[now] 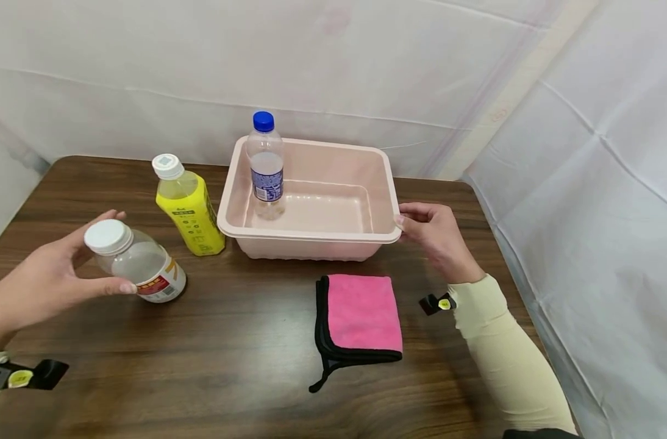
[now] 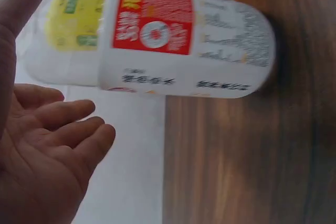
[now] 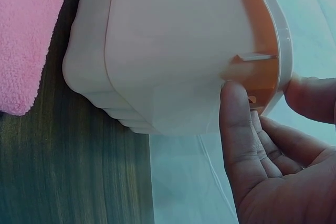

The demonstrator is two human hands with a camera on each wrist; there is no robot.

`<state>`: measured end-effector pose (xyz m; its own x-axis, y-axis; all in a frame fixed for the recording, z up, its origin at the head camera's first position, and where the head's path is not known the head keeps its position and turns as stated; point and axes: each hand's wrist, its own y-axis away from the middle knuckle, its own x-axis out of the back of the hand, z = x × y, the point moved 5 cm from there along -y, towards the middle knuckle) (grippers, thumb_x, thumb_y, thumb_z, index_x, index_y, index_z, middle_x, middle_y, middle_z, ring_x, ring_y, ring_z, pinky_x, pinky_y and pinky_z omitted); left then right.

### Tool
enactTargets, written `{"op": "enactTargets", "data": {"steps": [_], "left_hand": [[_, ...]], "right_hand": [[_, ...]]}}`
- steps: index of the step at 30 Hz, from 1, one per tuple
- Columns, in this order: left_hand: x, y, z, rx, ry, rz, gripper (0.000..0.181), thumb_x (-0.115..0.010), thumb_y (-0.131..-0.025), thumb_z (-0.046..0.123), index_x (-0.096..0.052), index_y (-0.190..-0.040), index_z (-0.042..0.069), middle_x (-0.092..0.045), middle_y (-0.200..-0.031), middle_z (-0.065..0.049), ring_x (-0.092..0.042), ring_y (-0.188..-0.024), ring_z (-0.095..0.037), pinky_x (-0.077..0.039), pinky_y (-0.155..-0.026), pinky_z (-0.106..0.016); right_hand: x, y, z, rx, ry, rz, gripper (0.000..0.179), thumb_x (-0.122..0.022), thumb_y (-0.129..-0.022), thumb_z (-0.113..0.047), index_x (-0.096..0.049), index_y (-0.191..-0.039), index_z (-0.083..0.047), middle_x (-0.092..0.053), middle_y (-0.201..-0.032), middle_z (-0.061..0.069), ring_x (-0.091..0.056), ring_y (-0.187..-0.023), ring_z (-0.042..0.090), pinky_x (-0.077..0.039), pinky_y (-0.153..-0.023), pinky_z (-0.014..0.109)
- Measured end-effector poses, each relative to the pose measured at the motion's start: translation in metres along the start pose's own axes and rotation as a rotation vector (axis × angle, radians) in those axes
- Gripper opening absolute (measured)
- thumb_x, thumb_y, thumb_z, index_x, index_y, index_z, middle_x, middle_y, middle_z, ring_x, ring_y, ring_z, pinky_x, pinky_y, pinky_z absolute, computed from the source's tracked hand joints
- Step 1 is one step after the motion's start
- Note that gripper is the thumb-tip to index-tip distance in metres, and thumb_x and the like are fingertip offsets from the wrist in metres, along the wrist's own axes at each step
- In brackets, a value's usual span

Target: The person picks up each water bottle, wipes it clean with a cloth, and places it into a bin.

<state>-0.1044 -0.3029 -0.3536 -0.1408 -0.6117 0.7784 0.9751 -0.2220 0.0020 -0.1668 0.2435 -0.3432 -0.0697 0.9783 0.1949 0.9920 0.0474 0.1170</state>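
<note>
Jar is on table, front-left of yellow bottle. L hand is spread wide around jar; no firm grip, contact unclear. R hand pinches tub by rim. Risk: jar may tip toward bottle if L hand pushes w/o closing.

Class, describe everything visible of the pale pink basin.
The pale pink basin looks plastic: rectangular, round-cornered, with a broad rim and walls narrowing towards the base. It stands upright, open-topped, on the far part of the table. A blue-capped bottle stands in its left end. The right hand grips the rim near its front right corner.
</note>
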Motion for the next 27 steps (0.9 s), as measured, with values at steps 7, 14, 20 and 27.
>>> {"op": "enactTargets", "data": {"steps": [7, 14, 20, 27], "left_hand": [[0.003, 0.000, 0.005, 0.032, -0.025, 0.100, 0.104, -0.097, -0.073, 0.026, -0.041, -0.157, 0.001, -0.059, -0.132, -0.042, -0.031, -0.089, 0.037, -0.032, -0.068, 0.006], [0.005, 0.001, 0.013, 0.049, -0.070, 0.152, 0.080, -0.097, -0.073, 0.029, -0.061, -0.137, -0.005, -0.068, -0.116, -0.040, -0.041, -0.078, 0.029, -0.038, -0.058, -0.002], [0.006, 0.001, 0.014, 0.028, -0.059, 0.196, 0.066, -0.098, -0.071, 0.027, -0.068, -0.120, -0.007, -0.072, -0.102, -0.035, -0.046, -0.073, 0.026, -0.040, -0.056, -0.003], [0.009, 0.001, 0.017, -0.046, -0.078, 0.256, 0.058, -0.101, -0.064, 0.027, -0.073, -0.105, -0.003, -0.074, -0.079, -0.016, -0.049, -0.065, 0.020, -0.038, -0.053, -0.008]], "right_hand": [[0.001, 0.000, 0.001, -0.016, 0.001, -0.007, 0.040, -0.070, -0.099, -0.008, -0.063, -0.133, 0.011, -0.074, -0.095, -0.004, -0.070, -0.078, 0.008, -0.065, -0.077, 0.031], [0.000, 0.001, -0.001, -0.018, -0.009, 0.002, 0.039, -0.068, -0.099, -0.006, -0.062, -0.133, 0.012, -0.074, -0.096, -0.002, -0.069, -0.076, 0.008, -0.065, -0.075, 0.029], [0.000, 0.001, -0.001, -0.022, -0.010, 0.001, 0.039, -0.068, -0.099, -0.006, -0.062, -0.133, 0.012, -0.074, -0.096, -0.002, -0.070, -0.076, 0.008, -0.065, -0.075, 0.030], [-0.001, 0.001, -0.001, -0.021, 0.002, -0.007, 0.039, -0.068, -0.100, -0.006, -0.062, -0.134, 0.012, -0.073, -0.095, -0.004, -0.070, -0.077, 0.008, -0.065, -0.074, 0.030]]}}
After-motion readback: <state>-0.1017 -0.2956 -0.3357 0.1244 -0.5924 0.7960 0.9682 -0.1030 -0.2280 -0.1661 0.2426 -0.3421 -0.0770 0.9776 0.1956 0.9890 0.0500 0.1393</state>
